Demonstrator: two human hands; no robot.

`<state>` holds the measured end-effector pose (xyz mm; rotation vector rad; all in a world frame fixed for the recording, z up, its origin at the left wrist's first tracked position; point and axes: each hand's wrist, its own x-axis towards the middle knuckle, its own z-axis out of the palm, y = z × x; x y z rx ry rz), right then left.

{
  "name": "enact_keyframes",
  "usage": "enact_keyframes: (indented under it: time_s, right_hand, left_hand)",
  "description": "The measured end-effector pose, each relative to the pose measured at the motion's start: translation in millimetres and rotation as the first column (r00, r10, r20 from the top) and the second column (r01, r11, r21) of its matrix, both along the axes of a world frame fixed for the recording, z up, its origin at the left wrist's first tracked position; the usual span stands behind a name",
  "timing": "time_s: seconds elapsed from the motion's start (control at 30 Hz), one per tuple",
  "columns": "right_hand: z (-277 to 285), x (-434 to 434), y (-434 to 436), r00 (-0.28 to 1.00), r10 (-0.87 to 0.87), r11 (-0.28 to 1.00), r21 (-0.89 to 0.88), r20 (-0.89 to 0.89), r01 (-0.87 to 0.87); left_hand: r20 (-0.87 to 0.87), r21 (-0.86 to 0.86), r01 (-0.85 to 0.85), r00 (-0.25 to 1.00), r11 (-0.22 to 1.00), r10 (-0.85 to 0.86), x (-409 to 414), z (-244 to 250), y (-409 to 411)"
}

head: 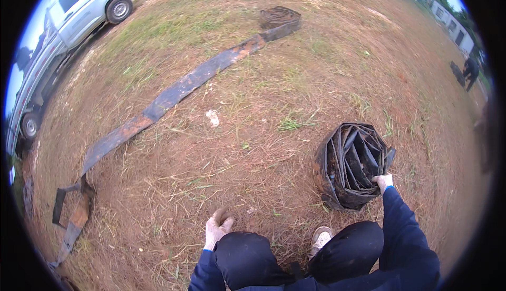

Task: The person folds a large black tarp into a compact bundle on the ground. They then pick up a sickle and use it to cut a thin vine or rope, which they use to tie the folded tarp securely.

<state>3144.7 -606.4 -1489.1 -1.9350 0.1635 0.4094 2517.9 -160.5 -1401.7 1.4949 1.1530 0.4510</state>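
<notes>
A large loose roll of black flat hose, smeared with reddish soil (pixel 350 164), rests on the ground at the right, in front of my right knee. My right hand (pixel 383 182), in a pale work glove, grips the near right edge of its layers. Beside my left knee is my left hand (pixel 217 226), also in a pale soiled glove; its fingers are curled and I see nothing in them. A long flat black strip (pixel 193 79) runs diagonally across the ground, ending at the top in a second, smaller coil (pixel 278 16). Its lower left end is twisted and folded.
Dry cut grass and reddish soil (pixel 245 152) surround me. A pale pickup truck (pixel 79 10) stands at the upper left. Far off at the right, a person (pixel 471 69) bends beside a dark object, near a low white building (pixel 452 24). My shoe (pixel 321 237) is between my knees.
</notes>
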Motion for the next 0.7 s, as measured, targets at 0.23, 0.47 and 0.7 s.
enact_keyframes:
  time_s: [0.23,0.47,0.7]
  right_hand:
    - [-14.8,-18.1,-35.5,0.993,-0.048,0.999,-0.024,-0.107,0.046]
    - [24.6,-42.8,107.7,0.928,0.345,0.917,0.262,-0.142,-0.3]
    - [114.7,-102.2,351.4,0.694,0.72,0.658,0.294,0.024,-0.693]
  left_hand:
    - [-0.053,-0.003,-0.013,0.999,1.0,0.013,-26.8,26.1,-0.9]
    - [0.031,-0.047,-0.118,0.992,0.992,0.12,-99.7,4.7,-18.6]
    - [-0.044,-0.051,-0.146,0.989,0.988,0.143,-105.7,4.1,7.1]
